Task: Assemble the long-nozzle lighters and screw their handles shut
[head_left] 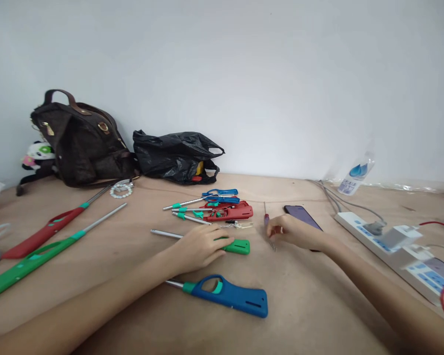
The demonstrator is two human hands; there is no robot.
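My left hand lies over a green gas lighter, fingers curved across its body. The metal tube of that lighter sticks out to the left, while its middle is hidden under the hand. My right hand is closed at the handle of a small screwdriver, whose thin shaft points away from me. Tiny metal bits show below the fingers, too small to name. Nearer to me lies a blue gas lighter. Beyond my left hand sit red lighter parts and blue casing halves.
At left lie a long red lighter, a green one and a bead bracelet. A dark backpack and black plastic bag stand by the wall. Rightward are a phone, a power strip with cables and a bottle.
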